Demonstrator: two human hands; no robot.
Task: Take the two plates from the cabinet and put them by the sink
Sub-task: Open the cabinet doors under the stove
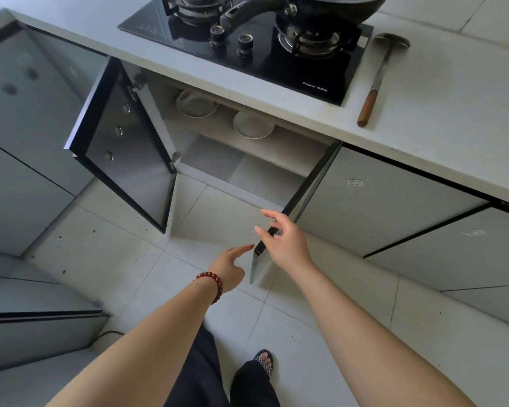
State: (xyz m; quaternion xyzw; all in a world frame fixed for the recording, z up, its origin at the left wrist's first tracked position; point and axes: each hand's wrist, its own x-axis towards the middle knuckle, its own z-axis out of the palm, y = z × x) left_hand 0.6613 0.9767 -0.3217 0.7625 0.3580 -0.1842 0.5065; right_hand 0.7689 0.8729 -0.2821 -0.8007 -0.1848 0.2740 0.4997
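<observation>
The cabinet under the hob stands with both doors swung open. On its upper shelf point(291, 148) lie two white plates: the left plate point(196, 106) further back, with a red mark on its rim, and the right plate point(252, 126) nearer the front. My right hand point(282, 240) is at the outer edge of the right door point(300, 201), fingers spread and lightly on the edge. My left hand point(231, 265), with a red bead bracelet on the wrist, hovers just left of that door's edge, index finger extended, holding nothing.
The left cabinet door point(127, 148) juts out over the tiled floor. On the worktop point(453, 107) above sit a black gas hob point(247, 45) with a wok, and a wooden-handled spatula point(378, 80). Closed grey cabinets flank the opening. My foot point(263, 361) stands below.
</observation>
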